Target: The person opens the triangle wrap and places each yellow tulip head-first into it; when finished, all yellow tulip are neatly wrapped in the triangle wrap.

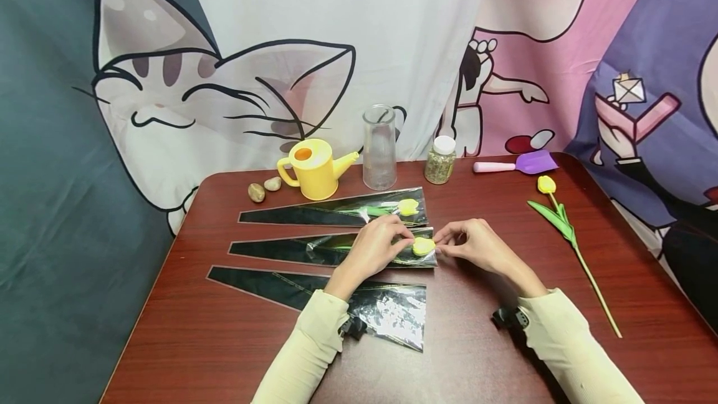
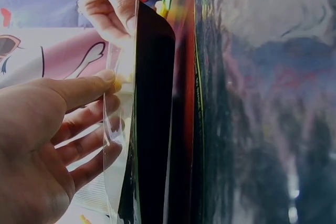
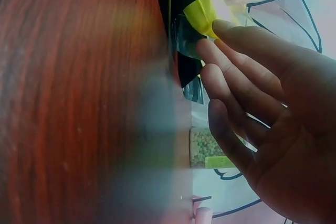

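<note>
**Both hands at mouth of middle sleeve, yellow tulip head at the opening**

Your left hand [image 1: 374, 243] sat at frame centre, fingertips pinching the clear front film at the wide end of the middle cellophane sleeve [image 1: 314, 249]. In the left wrist view that film [image 2: 116, 145] stood lifted off the black backing, so the mouth was open. Your right hand [image 1: 473, 243] came in from the right, fingers bent narrow around the yellow tulip head [image 1: 423, 245], which lay right at the sleeve mouth; stem inside, pointing left toward the narrow tip.

To do this step well, my call: you should have kept the film lifted with the left, pushed on the flower head gently rather than squeezing it, and kept the stem in line with the sleeve's taper so it didn't snag the seam.

Containers: the upper sleeve [image 1: 336, 211] already held a yellow tulip [image 1: 408, 206]. The lower sleeve [image 1: 359, 307] looked unfilled. The clear glass vase [image 1: 379, 147] behind showed nothing in it. The small jar [image 1: 440, 159] with a white lid held a golden-green granular fill. Contents of the yellow watering can [image 1: 314, 168] couldn't be told. One loose tulip [image 1: 563, 223] lay on the table [image 1: 482, 354] at right, well apart.
</note>
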`<control>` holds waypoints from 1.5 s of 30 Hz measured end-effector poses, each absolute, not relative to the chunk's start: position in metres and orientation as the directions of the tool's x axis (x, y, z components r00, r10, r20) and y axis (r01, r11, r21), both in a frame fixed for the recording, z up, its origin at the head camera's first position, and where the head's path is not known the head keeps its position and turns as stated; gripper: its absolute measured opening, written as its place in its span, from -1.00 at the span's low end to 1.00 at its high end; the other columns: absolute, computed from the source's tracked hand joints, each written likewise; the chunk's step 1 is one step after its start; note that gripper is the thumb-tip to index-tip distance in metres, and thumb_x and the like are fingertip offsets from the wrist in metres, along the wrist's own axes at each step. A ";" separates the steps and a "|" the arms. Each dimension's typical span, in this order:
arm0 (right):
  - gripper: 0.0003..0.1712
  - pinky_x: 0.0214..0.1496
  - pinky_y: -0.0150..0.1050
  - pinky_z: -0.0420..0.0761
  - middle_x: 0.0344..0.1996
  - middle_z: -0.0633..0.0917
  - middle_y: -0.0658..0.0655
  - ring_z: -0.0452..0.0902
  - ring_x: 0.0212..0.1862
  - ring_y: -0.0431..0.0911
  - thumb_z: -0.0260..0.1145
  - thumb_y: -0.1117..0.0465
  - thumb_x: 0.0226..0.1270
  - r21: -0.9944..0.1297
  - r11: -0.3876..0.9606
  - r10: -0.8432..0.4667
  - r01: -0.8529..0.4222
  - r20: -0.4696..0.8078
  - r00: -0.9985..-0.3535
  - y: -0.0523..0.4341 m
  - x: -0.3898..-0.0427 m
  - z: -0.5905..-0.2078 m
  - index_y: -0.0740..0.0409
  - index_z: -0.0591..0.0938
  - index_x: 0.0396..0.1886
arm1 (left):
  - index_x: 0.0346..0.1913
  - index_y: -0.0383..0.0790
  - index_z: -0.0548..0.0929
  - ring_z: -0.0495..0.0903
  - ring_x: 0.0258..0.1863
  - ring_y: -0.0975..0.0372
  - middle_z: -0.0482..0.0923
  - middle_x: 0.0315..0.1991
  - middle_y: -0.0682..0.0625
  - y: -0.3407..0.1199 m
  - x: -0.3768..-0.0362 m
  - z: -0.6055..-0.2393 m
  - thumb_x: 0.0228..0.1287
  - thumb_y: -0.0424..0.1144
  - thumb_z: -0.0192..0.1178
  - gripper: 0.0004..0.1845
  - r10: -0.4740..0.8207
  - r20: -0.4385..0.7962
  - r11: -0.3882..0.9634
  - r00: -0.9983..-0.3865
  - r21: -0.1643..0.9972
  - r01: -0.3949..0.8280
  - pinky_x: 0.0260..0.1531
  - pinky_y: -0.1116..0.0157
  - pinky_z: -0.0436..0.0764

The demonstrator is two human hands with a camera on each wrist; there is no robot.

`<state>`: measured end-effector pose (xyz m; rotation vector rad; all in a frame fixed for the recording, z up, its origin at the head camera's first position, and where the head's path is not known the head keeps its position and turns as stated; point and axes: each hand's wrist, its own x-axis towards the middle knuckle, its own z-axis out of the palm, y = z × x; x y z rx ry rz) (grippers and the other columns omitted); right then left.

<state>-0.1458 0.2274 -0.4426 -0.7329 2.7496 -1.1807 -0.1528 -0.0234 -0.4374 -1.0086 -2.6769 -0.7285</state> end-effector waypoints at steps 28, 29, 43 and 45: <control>-0.91 -0.33 -0.31 0.54 -0.49 0.68 -0.17 0.57 -0.41 -0.22 0.47 0.18 0.22 -0.645 0.675 -0.366 -0.359 0.130 -0.921 0.262 -0.139 -0.434 -0.01 0.76 -0.27 | -0.21 -0.03 0.81 0.52 -0.23 0.32 0.55 -0.29 0.18 -0.030 -0.151 -0.433 0.25 -0.10 0.37 -0.87 0.538 0.387 0.618 -0.749 0.422 0.663 -0.27 0.33 0.53; -0.91 -0.34 -0.32 0.53 -0.49 0.68 -0.17 0.57 -0.41 -0.22 0.47 0.18 0.22 -0.640 0.677 -0.362 -0.362 0.138 -0.922 0.265 -0.139 -0.433 -0.02 0.76 -0.27 | -0.21 -0.02 0.81 0.52 -0.23 0.32 0.55 -0.29 0.18 -0.031 -0.150 -0.432 0.25 -0.11 0.37 -0.87 0.537 0.393 0.618 -0.746 0.419 0.666 -0.27 0.32 0.53; -0.84 -0.36 -0.37 0.41 -0.40 0.75 0.07 0.63 -0.31 0.03 0.41 0.06 0.27 -0.537 0.830 -0.016 -0.153 0.252 -0.968 0.337 -0.122 -0.421 0.03 0.77 -0.27 | -0.20 0.02 0.79 0.52 -0.31 0.37 0.58 -0.29 0.17 -0.052 -0.115 -0.426 0.28 -0.09 0.34 -0.88 0.666 0.277 0.586 -0.693 0.381 0.715 -0.37 0.38 0.50; -0.78 -0.38 -0.31 0.39 -0.37 0.76 0.18 0.62 -0.27 0.15 0.40 0.06 0.26 -0.528 0.846 0.073 -0.074 0.252 -0.965 0.353 -0.116 -0.421 0.11 0.77 -0.24 | -0.20 0.02 0.79 0.53 -0.33 0.39 0.58 -0.30 0.19 -0.051 -0.108 -0.425 0.28 -0.08 0.33 -0.87 0.705 0.256 0.563 -0.661 0.365 0.742 -0.39 0.40 0.50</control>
